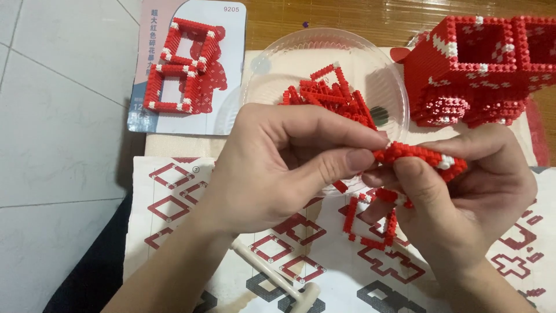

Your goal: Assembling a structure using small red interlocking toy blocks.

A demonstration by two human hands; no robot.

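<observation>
Both hands meet over the instruction sheet (pixel 174 191). My left hand (pixel 278 165) and my right hand (pixel 463 197) pinch a small red brick assembly (pixel 420 155) with a white stud, thumbs pressing on its top. Below the fingers lies a loose red brick frame (pixel 370 223) on the sheet. Behind the hands, a clear plastic dish (pixel 260 81) holds several loose red bricks (pixel 327 93).
A large red and white block model (pixel 475 69) with square openings stands at the upper right. Two red square frames (pixel 185 64) rest on a printed card (pixel 226 104) at the upper left. A cream plastic tool (pixel 278 278) lies on the sheet. Tiled floor is at left.
</observation>
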